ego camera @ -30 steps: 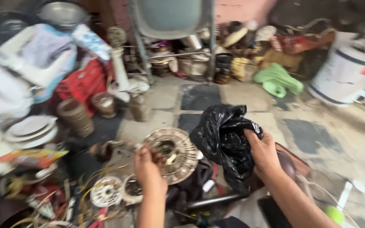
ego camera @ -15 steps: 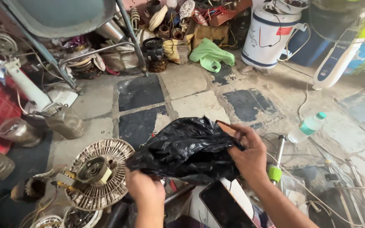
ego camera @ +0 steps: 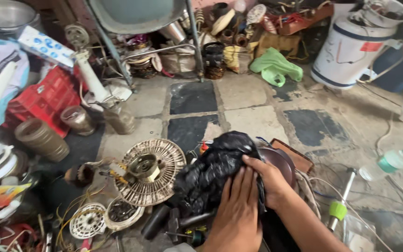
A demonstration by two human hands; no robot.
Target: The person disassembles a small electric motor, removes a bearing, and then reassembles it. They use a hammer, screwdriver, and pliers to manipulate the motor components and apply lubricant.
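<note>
Evenly and softly daylit from above, without hard shadows or glare, dimmer under the metal chair [ego camera: 136,18] at top, mildly motion-smeared around the hands [ego camera: 239,210] and black plastic bag [ego camera: 215,172], slightly stretched toward frame edges.
</note>
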